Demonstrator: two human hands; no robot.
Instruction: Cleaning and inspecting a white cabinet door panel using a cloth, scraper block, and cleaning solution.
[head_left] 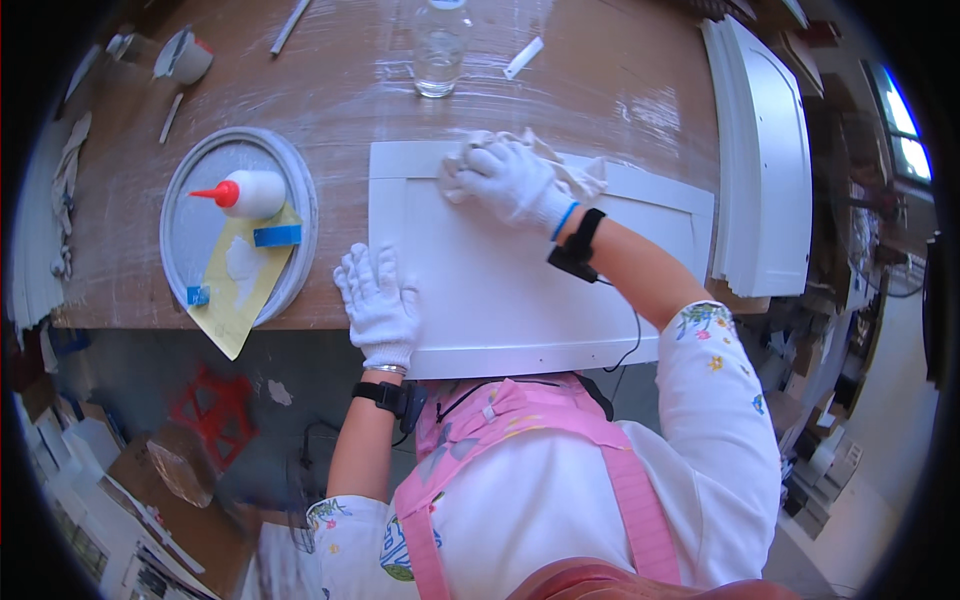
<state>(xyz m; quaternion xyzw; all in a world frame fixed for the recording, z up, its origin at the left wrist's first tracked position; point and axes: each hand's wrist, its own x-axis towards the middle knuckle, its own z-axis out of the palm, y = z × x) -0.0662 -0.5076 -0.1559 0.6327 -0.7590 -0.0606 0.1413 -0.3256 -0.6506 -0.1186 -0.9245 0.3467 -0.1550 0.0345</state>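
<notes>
A white framed panel [520,270], like a cabinet door, lies flat at the table's near edge. My right hand [512,182], in a white knit glove, presses a crumpled off-white cloth [575,175] onto the panel's far part, fingers bent over it. My left hand [380,300], also gloved, rests at the panel's left edge with fingers stretched out and holds nothing. To its left is a round grey lid [178,240]. On that lid lie a white squeeze bottle [262,194] with a red nozzle and a yellow sheet [232,325] bearing white paste.
Beyond the panel stands a clear bottle [438,60] of liquid, near a small white strip [523,58]. White panels [760,170] are stacked on the right. A white cup [184,58] sits at the far left. A red stool-like object [215,410] is below the table [345,110].
</notes>
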